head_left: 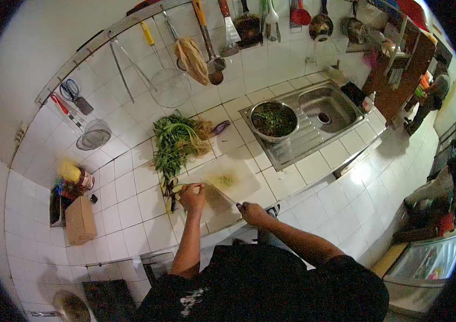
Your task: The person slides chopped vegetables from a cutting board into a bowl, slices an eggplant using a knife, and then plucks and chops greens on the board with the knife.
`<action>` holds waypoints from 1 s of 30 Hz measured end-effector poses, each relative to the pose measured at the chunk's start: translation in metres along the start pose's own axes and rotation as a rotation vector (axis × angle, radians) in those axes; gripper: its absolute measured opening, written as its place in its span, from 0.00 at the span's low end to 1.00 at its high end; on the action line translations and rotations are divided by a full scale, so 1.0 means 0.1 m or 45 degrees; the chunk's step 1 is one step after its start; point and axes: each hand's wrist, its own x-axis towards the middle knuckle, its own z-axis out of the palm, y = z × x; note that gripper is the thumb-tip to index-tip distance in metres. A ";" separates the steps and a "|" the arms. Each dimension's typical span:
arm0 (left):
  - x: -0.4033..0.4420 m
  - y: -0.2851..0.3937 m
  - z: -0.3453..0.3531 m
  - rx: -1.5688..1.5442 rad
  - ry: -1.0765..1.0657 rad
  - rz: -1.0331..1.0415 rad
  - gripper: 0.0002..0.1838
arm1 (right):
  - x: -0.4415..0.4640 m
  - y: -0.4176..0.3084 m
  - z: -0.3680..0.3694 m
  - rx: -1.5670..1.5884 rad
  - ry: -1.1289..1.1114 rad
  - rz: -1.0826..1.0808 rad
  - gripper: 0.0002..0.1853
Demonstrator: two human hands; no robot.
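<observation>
A pale cutting board [244, 174] lies on the tiled counter, with small green bits on it. My right hand [253, 214] is wrapped round the dark handle of a knife [225, 197], whose blade reaches left over the board. At the board's left edge, my left hand [192, 197] is closed; what its fingers hold, if anything, is too small to make out. Beside it lie several cut eggplant pieces [169, 204]. Behind them is a heap of leafy greens [175, 138] with roots, and a purple eggplant [221, 127] lies to its right.
A metal bowl [274, 119] of chopped greens stands beside the sink [331, 107]. Utensils and a strainer [170, 88] hang on the wall. A cardboard box [80, 220] and jars [85, 178] stand at the left. Another person [436, 88] is at the far right.
</observation>
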 end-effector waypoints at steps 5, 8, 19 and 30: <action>-0.25 -0.19 -0.40 0.336 -0.027 -0.054 0.14 | 0.21 0.14 -0.05 -0.001 0.081 0.011 0.25; -0.31 -0.58 -0.22 0.122 0.048 0.012 0.15 | 0.10 0.23 -0.12 -0.047 0.060 0.029 0.25; -0.24 -0.42 -0.09 0.002 0.080 0.047 0.06 | -0.34 0.14 -0.05 0.255 0.055 0.295 0.27; -0.40 0.22 0.12 0.098 -0.068 0.067 0.07 | -0.53 0.06 -0.03 0.136 -0.017 0.247 0.23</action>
